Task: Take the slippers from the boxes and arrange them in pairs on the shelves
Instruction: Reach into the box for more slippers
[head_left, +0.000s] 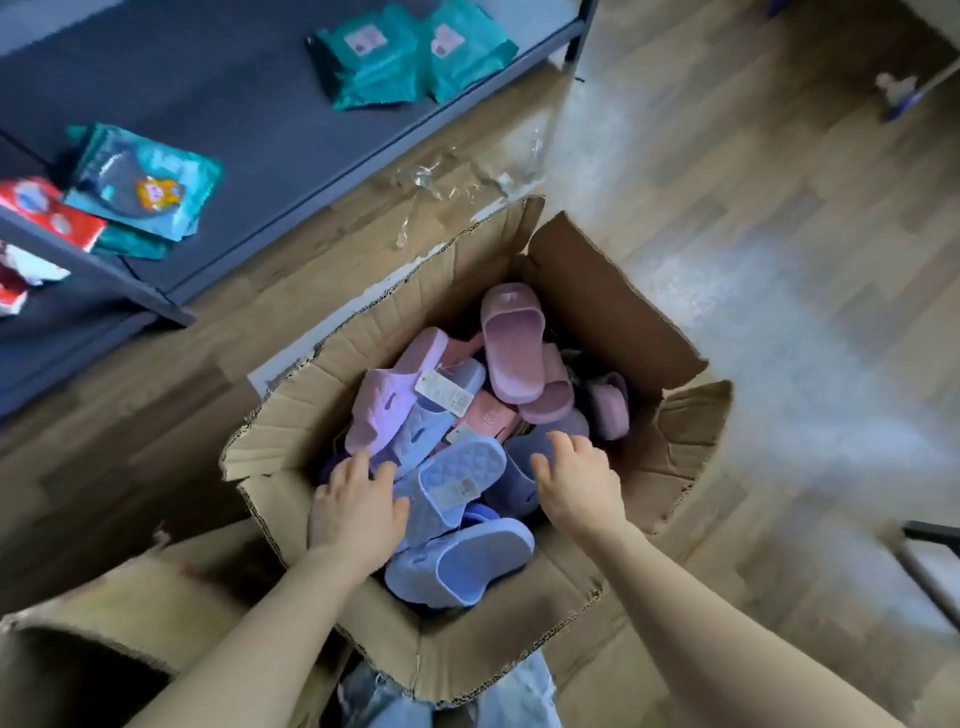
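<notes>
Both your hands are down in the open box (613, 312) at the centre of the frame, which is full of jumbled slippers (457, 415). Your left hand (358, 501) lies with fingers spread and relaxed on a blue slipper (457, 480), gripping nothing. Your right hand (576, 480) is loosely curved over a purple slipper (519, 462), also holding nothing; whether it touches is unclear. 2 pink slippers (511, 348) lie at the top of the pile, a lilac one (382, 410) to their left, and another blue one (462, 566) sits sole-up near the bottom. At upper left, the shelf (208, 104) holds teal packets (415, 57). A 2nd box (104, 618) is at lower left.
</notes>
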